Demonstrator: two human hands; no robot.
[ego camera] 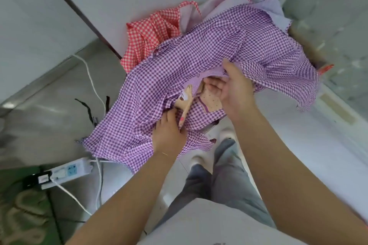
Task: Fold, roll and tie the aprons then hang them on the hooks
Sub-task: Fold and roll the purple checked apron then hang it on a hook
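Right at the bottom, grey trousers (pixel 225 181) and pale shoes (pixel 199 160) on the floor. Just above them, the left hand (pixel 169 131) pinches a fold of the purple checked apron (pixel 199 59), fingers curled into the cloth. Higher up, the right hand (pixel 235 89) grips the apron's bunched edge beside a cartoon patch (pixel 191 97), probably a pocket, though the blur hides it. That apron hangs spread in the air between both hands. Off to the left, a power strip (pixel 67 171) lies on the floor. Behind, a red checked apron (pixel 151 32) lies crumpled by the wall.
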